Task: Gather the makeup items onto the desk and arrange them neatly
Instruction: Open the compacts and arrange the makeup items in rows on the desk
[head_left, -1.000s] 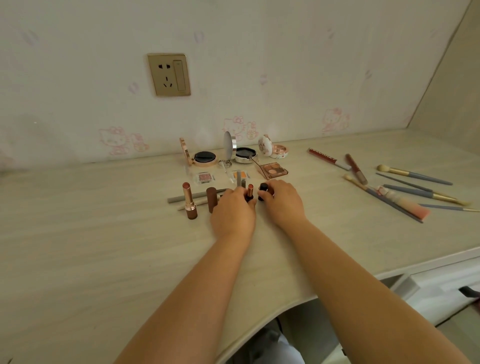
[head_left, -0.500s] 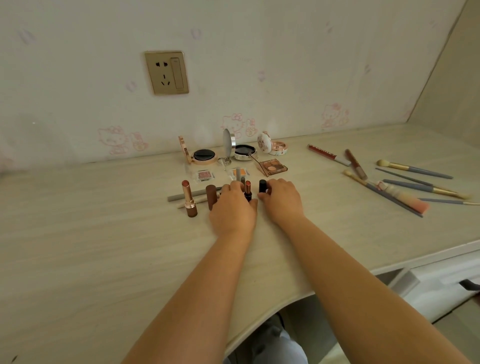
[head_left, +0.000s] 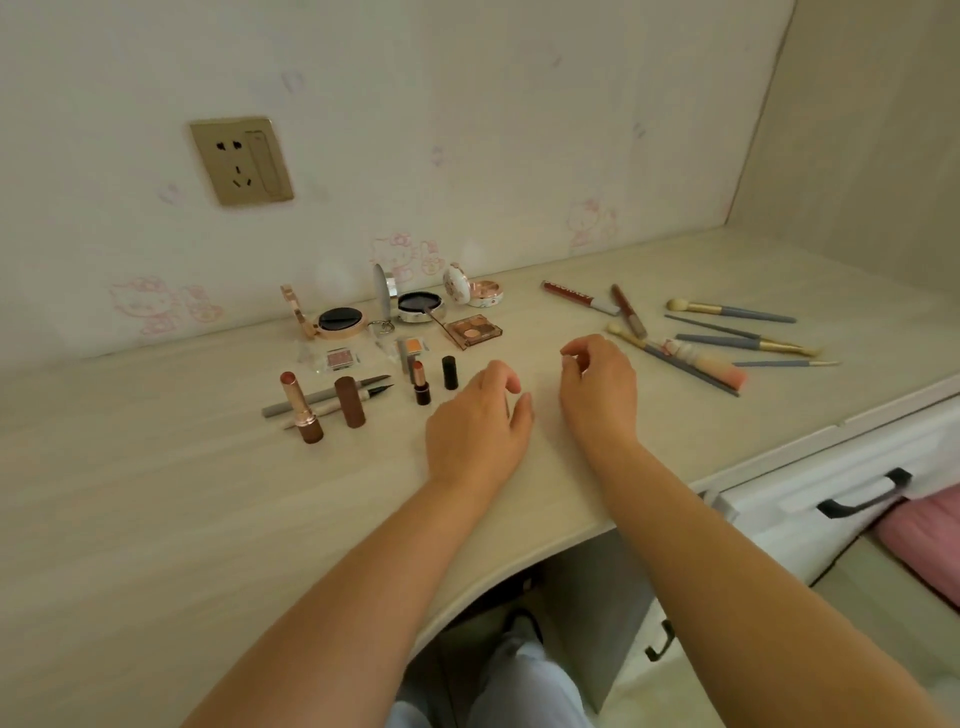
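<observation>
Both hands let go, moved right. Left hand (head_left: 475, 426), right hand (head_left: 597, 384) loose, empty. Small lipstick (head_left: 421, 383), black cap (head_left: 449, 372) stand alone.

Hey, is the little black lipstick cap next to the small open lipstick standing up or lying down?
Upright. The black cap stands on end on the desk, just right of the small open lipstick, with neither hand touching it.

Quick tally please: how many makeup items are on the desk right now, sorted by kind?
Open round compacts: 3
Eyeshadow pans and palette: 3
Lipsticks and caps: 4
Eyeliner pens: 2
Lip gloss tubes: 2
Brushes: 7, roughly; they overlap
Total: about 21
</observation>
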